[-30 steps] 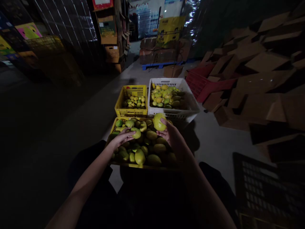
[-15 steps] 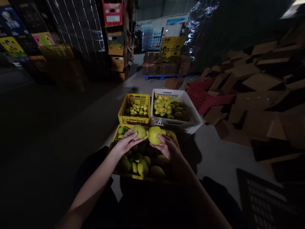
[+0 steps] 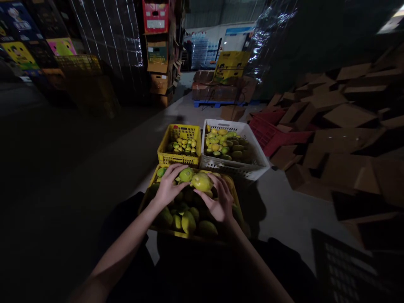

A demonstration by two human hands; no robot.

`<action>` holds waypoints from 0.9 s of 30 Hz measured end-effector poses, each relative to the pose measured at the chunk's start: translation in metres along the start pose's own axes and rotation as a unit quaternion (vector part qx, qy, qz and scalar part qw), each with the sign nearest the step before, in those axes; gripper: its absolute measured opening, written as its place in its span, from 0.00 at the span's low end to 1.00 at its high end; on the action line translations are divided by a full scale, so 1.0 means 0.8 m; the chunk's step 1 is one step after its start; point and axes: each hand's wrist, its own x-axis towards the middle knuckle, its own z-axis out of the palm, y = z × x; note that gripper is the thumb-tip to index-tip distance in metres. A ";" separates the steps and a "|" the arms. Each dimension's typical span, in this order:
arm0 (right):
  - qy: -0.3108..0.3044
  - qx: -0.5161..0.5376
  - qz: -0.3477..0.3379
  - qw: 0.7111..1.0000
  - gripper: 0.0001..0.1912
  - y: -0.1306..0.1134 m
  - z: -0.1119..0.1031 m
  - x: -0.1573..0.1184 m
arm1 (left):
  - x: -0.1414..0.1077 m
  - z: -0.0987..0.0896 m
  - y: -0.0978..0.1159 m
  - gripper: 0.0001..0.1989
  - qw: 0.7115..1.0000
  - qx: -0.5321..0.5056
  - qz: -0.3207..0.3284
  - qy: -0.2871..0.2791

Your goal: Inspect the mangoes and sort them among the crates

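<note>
My left hand (image 3: 169, 185) grips a small green fruit (image 3: 186, 174) between thumb and fingers. Beside it, my right hand (image 3: 220, 200) is closed round a larger yellow-green fruit (image 3: 202, 182). Both are held above the near yellow crate (image 3: 186, 235), where several green fruits (image 3: 188, 222) lie in shadow. Behind it stands a second yellow crate (image 3: 179, 159) with smaller yellow and green fruits. To its right a white crate (image 3: 249, 171) holds more yellow and green fruits.
Flattened and open cardboard boxes (image 3: 341, 130) are heaped on the right, with a red crate (image 3: 268, 132) at their edge. Farther back, boxes sit on a blue pallet (image 3: 217, 103), and a carton stack (image 3: 158, 54) stands left of it.
Both fruits have been turned in my hands. My left fingers have moved over the top of the green fruit, and the right-hand fruit now lies more sideways. The view has shifted slightly.
</note>
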 end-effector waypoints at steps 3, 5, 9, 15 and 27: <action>0.011 -0.031 -0.023 0.999 0.23 0.001 0.003 -0.004 | 0.000 -0.003 -0.002 0.22 0.999 0.029 0.016 0.002; 0.016 -0.042 -0.038 0.998 0.23 0.000 0.003 -0.004 | 0.000 -0.003 -0.003 0.22 0.999 0.042 0.013 -0.001; 0.031 -0.066 -0.070 0.995 0.23 -0.002 0.003 -0.003 | -0.002 -0.003 -0.002 0.22 0.999 0.044 0.013 -0.003; 0.028 -0.026 -0.075 0.996 0.26 0.008 0.007 -0.007 | -0.003 -0.004 0.001 0.22 0.999 0.052 -0.008 -0.011; -0.075 0.341 0.328 0.878 0.25 -0.027 0.005 0.012 | 0.003 0.005 -0.002 0.18 0.934 -0.228 -0.272 -0.033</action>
